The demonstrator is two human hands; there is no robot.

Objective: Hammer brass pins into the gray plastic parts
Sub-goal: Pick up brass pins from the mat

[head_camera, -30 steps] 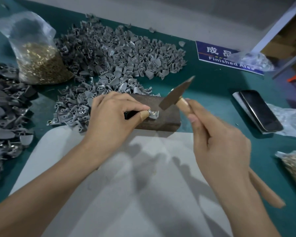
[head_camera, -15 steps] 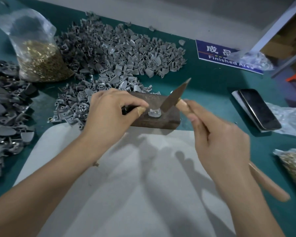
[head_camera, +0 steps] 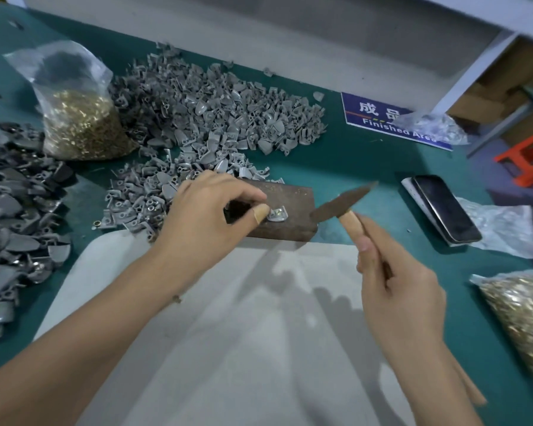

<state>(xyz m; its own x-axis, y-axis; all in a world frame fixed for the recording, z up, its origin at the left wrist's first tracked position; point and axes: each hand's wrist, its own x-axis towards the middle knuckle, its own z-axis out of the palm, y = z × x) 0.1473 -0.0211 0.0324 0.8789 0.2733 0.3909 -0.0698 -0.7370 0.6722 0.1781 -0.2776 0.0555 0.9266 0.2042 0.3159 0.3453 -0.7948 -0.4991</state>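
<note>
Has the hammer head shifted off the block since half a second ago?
Yes. The hammer head has swung right, now beside the brown block's right edge, clear of the gray part.

Single head-worn view, angled down, close over green table (head_camera: 366, 167)

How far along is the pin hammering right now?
Done: a darker pile of parts far left may be finished; unclear. In hand: left hand holds a gray part on the block; right hand grips the hammer. Left: a big gray pile.
</note>
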